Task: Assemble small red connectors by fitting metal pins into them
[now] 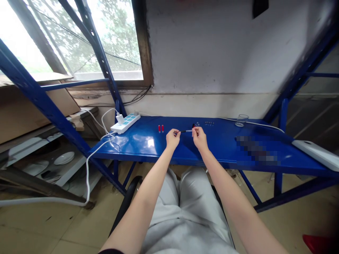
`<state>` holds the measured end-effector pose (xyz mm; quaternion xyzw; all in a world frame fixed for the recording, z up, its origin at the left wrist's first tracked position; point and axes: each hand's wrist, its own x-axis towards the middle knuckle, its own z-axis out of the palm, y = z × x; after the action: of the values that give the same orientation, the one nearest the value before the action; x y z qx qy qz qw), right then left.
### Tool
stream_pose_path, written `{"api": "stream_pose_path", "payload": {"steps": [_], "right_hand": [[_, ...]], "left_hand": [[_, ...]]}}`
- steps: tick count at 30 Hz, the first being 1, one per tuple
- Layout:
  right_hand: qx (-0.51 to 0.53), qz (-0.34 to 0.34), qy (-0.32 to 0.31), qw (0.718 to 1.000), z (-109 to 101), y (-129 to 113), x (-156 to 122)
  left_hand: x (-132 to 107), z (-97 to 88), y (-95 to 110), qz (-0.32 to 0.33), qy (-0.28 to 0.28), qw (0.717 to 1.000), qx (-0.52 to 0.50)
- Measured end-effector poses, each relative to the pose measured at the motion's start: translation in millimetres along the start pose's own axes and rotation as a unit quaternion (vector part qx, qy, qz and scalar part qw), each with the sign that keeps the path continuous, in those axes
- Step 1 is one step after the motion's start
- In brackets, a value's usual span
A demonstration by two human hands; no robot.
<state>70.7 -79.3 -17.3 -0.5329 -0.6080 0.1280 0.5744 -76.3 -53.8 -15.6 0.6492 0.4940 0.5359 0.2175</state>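
My left hand [172, 138] and my right hand [200, 137] are held over the blue metal shelf [143, 143], both pinched on the two ends of a thin dark rod-like tool [186, 131] stretched between them. Two small red parts [160, 128] stand on the shelf just left of my left hand. A small dark and red piece [194, 125] lies behind my right hand, and a row of tiny screws [209, 123] lies a little further right.
A white power strip [125, 123] with a plugged charger and white cable lies at the shelf's left end. A small glass [241, 120] stands at the back right, a white flat device [316, 153] at the far right. Blue rack uprights flank the shelf; a wall stands behind.
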Motion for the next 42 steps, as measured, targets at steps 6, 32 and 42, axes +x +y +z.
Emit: {"api": "stream_pose_path", "payload": {"steps": [6,32,42], "right_hand": [[0.083,0.023,0.006,0.996,3,6,3],[0.184,0.057,0.004,0.981,6,11,6],[0.059,0.047,-0.018,0.997,8,14,4]], "left_hand": [[1,0.2,-2,-0.006,0.001,1.000,0.000],[0,2.4,-5,0.045,-0.125,0.982,-0.132],[1,5.3,-9,0.060,-0.077,0.986,-0.132]]}}
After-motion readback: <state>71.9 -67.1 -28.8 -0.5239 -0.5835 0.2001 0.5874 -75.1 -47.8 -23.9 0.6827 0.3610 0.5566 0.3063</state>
